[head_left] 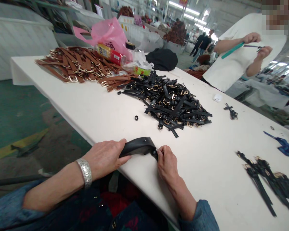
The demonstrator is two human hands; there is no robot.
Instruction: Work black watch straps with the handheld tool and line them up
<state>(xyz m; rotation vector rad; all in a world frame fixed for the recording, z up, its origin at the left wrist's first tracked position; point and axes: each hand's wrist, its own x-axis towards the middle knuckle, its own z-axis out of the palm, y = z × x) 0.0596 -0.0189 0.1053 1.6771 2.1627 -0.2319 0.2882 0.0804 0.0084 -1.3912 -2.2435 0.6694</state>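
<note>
A black strap [138,146] lies bent over the near edge of the white table [101,109]. My left hand [104,157], with a silver bangle on the wrist, is closed round its left part. At its right end my right hand [167,162] pinches the tip with closed fingers. A large heap of black straps with gold buckles [170,102] lies a little further in on the table. A small black loop [136,117] lies loose between the heap and my hands.
A pile of brown straps [77,64] sits at the far left, beside a pink bag [108,33] and a black cloth [162,59]. More black straps [267,179] lie at the right, near blue scissors [283,146]. A person in white [238,54] works across the table.
</note>
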